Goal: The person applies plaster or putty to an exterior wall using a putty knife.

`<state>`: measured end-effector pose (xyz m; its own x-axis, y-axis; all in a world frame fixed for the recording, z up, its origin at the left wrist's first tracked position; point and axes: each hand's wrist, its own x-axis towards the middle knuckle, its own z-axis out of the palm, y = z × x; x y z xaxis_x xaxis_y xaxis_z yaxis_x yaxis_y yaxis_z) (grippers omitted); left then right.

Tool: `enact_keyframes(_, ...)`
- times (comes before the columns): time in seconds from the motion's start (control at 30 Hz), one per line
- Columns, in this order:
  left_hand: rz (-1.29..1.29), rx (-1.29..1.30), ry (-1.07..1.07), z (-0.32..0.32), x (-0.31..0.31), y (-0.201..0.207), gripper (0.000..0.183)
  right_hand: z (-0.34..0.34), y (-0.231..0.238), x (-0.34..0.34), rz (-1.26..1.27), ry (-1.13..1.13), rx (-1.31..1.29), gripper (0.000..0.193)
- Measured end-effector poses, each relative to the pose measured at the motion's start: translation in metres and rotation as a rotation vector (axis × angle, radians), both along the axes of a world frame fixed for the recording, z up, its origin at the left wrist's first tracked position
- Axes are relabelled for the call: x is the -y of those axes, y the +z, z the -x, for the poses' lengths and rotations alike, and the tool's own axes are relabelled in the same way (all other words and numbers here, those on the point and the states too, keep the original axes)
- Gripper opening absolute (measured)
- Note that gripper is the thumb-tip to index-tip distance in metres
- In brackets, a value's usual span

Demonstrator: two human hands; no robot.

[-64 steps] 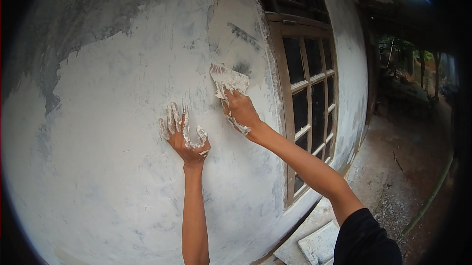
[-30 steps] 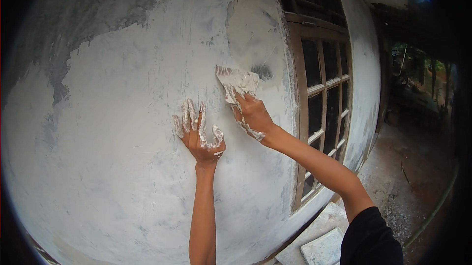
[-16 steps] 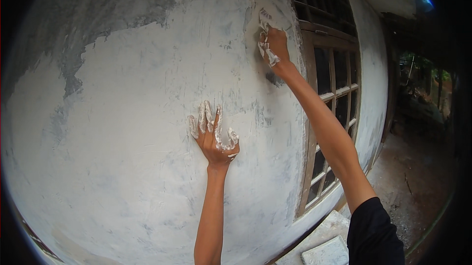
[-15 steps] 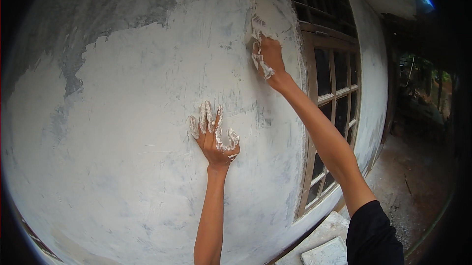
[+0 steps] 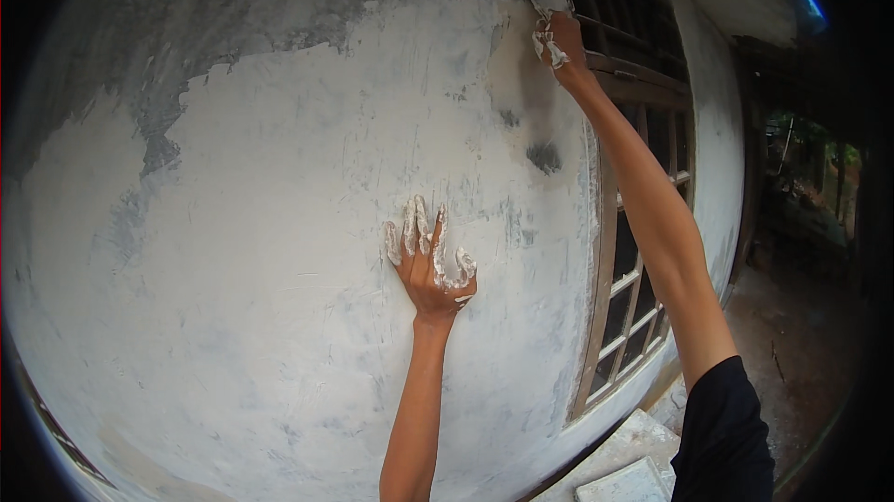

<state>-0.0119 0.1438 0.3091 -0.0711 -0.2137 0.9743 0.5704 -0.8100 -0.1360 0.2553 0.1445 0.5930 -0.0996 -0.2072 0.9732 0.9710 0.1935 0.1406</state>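
Note:
My left hand (image 5: 435, 264) rests against the plastered wall (image 5: 261, 232), fingers spread and coated with white putty. Nothing is held in it. Up at the wall's right edge, beside the window frame, my right hand (image 5: 563, 44) is closed around a putty knife (image 5: 537, 7). Only a thin sliver of that tool shows, since the hand hides the rest. White putty clings to the right hand's fingers as well. Below it, a damp-looking band of fresh putty (image 5: 518, 60) runs down the wall, with a dark grey patch (image 5: 544, 158) at its lower end.
A brown wooden window frame (image 5: 589, 353) with dark panes stands right of the wall's edge. The upper wall (image 5: 214, 8) is bare dark grey. A pale flat slab (image 5: 624, 483) lies at the lower right. Farther right is a dirt floor (image 5: 792, 344).
My right hand has moved up and to the right with the putty knife, whose broad blade now barely shows. The dark grey patch is uncovered. My left hand stays on the wall.

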Motion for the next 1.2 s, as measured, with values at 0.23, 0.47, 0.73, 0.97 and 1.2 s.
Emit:
enact_keyframes(0.23, 0.009, 0.009, -0.011, 0.005, -0.003, -0.001, 0.05, 0.134, -0.123, 0.029, 0.173, 0.172, 0.153, 0.015)
enact_keyframes(0.47, -0.01, 0.005, -0.011, -0.002, 0.0, 0.001, 0.049, 0.028, -0.013, 0.06, -0.148, 0.078, 0.222, 0.012)
enact_keyframes(0.73, -0.002, 0.02, 0.007, 0.004, -0.004, 0.001, 0.05, 0.088, -0.059, 0.017, 0.171, 0.064, 0.153, 0.01)
enact_keyframes(0.97, -0.01, 0.006, 0.035, 0.004, -0.004, -0.001, 0.048, 0.054, -0.05, 0.079, 0.009, 0.235, 0.2, 0.011)
enact_keyframes(1.2, 0.004, 0.019, 0.018, -0.001, -0.003, -0.002, 0.048, -0.029, -0.065, 0.011, 0.135, 0.187, 0.002, 0.015)
